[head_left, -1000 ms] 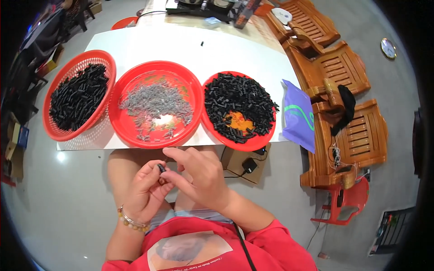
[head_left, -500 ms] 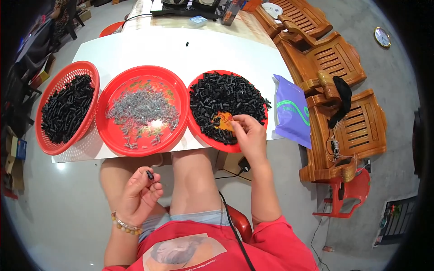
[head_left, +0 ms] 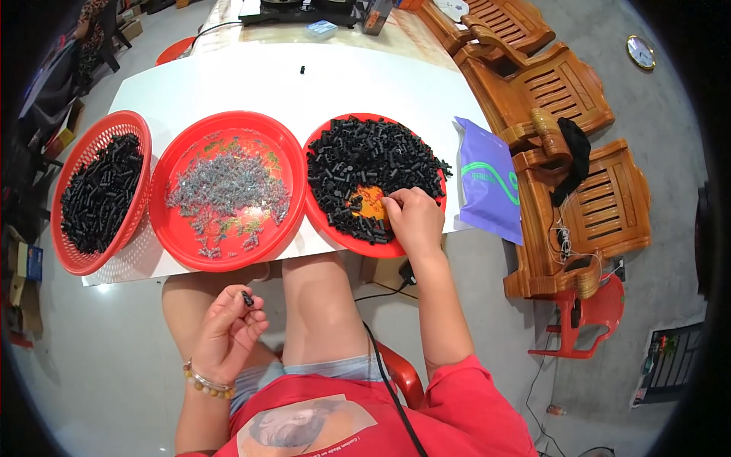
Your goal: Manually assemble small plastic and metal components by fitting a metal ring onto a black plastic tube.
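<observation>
In front of my lap, my left hand (head_left: 228, 335) pinches a small black plastic piece (head_left: 247, 299) between thumb and fingertips, palm turned up. My right hand (head_left: 416, 221) reaches into the right-hand red round tray (head_left: 318, 221), its thumb and fingers closed together over a bare orange patch of the bottom. Whether those fingertips hold anything is hidden. Many short black tube-like pieces (head_left: 365, 148) fill that tray around the patch. The middle red tray (head_left: 221, 264) holds a spread of small silvery metal pieces (head_left: 228, 186), too fine to name surely.
A tilted red basket (head_left: 143, 190) full of black pieces stands at the left. One black piece (head_left: 302, 70) lies alone on the white tabletop (head_left: 251, 80). A purple packet (head_left: 487, 183) lies right of the trays. Wooden chairs (head_left: 563, 91) line the right side.
My right hand has moved slightly, with its fingertips lower over the orange patch. My left hand still holds the black piece. The whole view has shifted a little.
</observation>
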Tool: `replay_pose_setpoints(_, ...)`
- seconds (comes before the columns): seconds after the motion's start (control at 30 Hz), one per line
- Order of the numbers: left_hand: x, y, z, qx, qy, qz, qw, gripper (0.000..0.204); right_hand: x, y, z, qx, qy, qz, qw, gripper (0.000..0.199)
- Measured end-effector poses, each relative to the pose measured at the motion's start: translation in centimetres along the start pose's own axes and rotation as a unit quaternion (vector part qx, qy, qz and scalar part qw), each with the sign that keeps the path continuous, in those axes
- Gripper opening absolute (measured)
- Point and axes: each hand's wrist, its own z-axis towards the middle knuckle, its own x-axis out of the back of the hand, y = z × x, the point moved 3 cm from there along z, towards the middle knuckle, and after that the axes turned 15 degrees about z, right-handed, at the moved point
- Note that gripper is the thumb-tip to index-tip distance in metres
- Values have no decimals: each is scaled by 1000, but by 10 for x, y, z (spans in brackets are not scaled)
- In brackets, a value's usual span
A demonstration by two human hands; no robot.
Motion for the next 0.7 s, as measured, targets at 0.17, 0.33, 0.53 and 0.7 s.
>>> replay_pose_setpoints(0.17,1,1,-5,3,11,-1,1000,14,-5,-3,0,4,9,15,1000,16)
replay_pose_setpoints(0.33,3,-2,-5,7,-2,-21,1000,14,4,-29,-21,-16,-21,298,954,9)
replay_pose_setpoints(0.53,-5,-2,-5,-2,-58,-38,998,15,12,-97,-71,54,-192,462,864,15)
replay_pose_setpoints(0.7,-11,-1,-14,-3,-73,-52,996,15,2,-135,-90,111,-238,481,837,20)
